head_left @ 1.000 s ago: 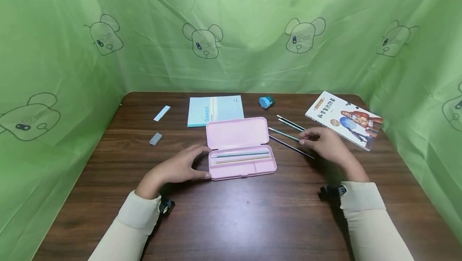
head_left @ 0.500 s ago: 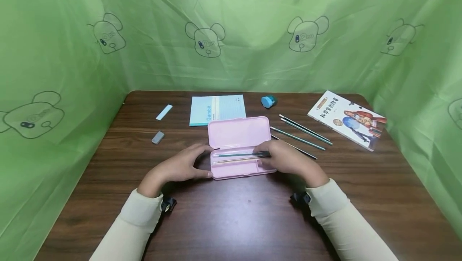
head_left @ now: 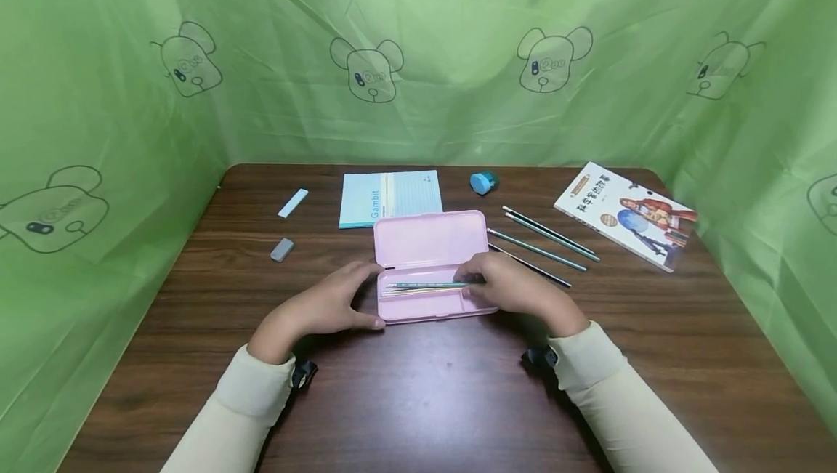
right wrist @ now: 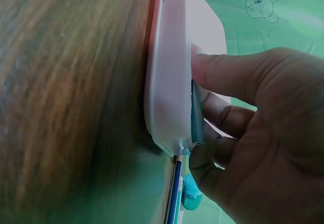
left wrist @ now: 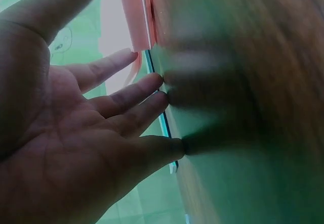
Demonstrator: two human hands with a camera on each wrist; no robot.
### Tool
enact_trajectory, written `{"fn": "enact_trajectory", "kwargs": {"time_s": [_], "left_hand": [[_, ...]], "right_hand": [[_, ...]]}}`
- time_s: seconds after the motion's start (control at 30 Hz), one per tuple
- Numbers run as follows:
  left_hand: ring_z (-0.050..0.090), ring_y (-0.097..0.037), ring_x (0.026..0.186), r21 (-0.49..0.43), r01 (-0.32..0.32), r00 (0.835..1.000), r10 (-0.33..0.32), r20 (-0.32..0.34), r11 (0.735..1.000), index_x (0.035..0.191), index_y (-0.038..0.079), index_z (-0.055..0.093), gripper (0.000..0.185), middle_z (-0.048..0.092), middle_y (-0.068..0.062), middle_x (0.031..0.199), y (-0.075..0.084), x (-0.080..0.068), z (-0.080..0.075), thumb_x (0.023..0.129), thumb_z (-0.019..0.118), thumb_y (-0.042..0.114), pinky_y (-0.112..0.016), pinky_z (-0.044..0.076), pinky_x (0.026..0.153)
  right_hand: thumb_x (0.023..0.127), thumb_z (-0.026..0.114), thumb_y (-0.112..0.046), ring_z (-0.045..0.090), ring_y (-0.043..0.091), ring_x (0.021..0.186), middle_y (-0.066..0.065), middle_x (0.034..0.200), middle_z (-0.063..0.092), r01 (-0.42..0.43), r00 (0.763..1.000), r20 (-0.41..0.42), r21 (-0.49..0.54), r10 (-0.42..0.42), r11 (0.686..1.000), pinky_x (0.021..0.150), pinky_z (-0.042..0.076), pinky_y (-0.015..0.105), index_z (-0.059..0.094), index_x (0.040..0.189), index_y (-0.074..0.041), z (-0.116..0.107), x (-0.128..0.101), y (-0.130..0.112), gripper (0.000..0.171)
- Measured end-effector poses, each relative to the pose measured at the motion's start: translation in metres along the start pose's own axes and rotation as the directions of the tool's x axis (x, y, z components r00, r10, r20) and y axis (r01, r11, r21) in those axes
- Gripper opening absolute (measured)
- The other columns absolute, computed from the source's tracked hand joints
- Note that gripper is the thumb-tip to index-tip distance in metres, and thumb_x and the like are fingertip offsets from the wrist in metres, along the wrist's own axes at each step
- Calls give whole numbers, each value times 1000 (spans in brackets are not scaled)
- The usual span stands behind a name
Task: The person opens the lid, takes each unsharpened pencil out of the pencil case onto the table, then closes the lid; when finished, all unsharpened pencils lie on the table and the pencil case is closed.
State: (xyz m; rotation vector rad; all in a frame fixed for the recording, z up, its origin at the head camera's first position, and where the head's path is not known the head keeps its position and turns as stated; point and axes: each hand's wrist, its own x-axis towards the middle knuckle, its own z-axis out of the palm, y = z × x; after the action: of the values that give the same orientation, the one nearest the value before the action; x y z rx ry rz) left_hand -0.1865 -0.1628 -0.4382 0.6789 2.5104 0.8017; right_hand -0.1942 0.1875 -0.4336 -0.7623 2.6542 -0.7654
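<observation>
A pink pencil case [head_left: 418, 307] lies with its lid up in the head view, several pencils [head_left: 418, 286] in its long compartment. My right hand [head_left: 516, 285] reaches over the case's right end. In the right wrist view its thumb and fingers pinch a dark teal pencil [right wrist: 196, 115] at the case rim; the fingertips are partly hidden. At the case's left end, my left hand [head_left: 320, 304] rests with fingers spread and relaxed, the index finger at the back corner and the thumb by the front corner. The left wrist view shows those fingers loosely extended beside the case [left wrist: 135, 19].
Several loose pencils [head_left: 549, 248] lie right of the case. Behind it are a light blue notebook [head_left: 391, 197] and a blue sharpener [head_left: 482, 182]. A book [head_left: 628, 215] lies at the back right, a grey eraser [head_left: 282, 250] and a pale blue strip [head_left: 293, 203] at the left.
My right hand has moved left from the loose pencils to the right end of the case. The pencils inside have shifted closer together. My left hand has stayed nearly still.
</observation>
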Motion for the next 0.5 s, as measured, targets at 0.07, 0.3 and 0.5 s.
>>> {"fn": "enact_trajectory", "kwargs": {"time_s": [0.07, 0.3, 0.5], "left_hand": [[41, -43, 162, 7, -14, 1000, 14, -11, 1000, 165, 7, 48, 92, 45, -21, 172, 1, 0, 0, 93, 93, 40, -65, 35, 133], [47, -44, 158, 35, -60, 997, 61, -45, 998, 161, 3, 52, 86, 51, -24, 166, 3, -1, 0, 93, 93, 37, -65, 37, 131], [46, -45, 159, 47, -47, 998, 49, -37, 998, 162, 3, 51, 88, 50, -24, 167, 4, -1, 0, 94, 92, 41, -65, 38, 131]], "right_hand": [[103, 78, -6, 66, 14, 95, 1, 102, 78, -7, 1000, -6, -1, 7, 1000, 92, 60, 40, 85, 113, -9, 0, 0, 0, 12], [101, 81, -7, 68, 14, 99, -1, 104, 80, -4, 997, -73, 57, 8, 998, 91, 58, 36, 85, 108, -11, -8, -5, 1, 9], [102, 80, -8, 67, 17, 98, 2, 103, 79, -35, 984, -167, 163, 62, 986, 88, 56, 33, 84, 110, -10, -38, -22, 22, 9]]}}
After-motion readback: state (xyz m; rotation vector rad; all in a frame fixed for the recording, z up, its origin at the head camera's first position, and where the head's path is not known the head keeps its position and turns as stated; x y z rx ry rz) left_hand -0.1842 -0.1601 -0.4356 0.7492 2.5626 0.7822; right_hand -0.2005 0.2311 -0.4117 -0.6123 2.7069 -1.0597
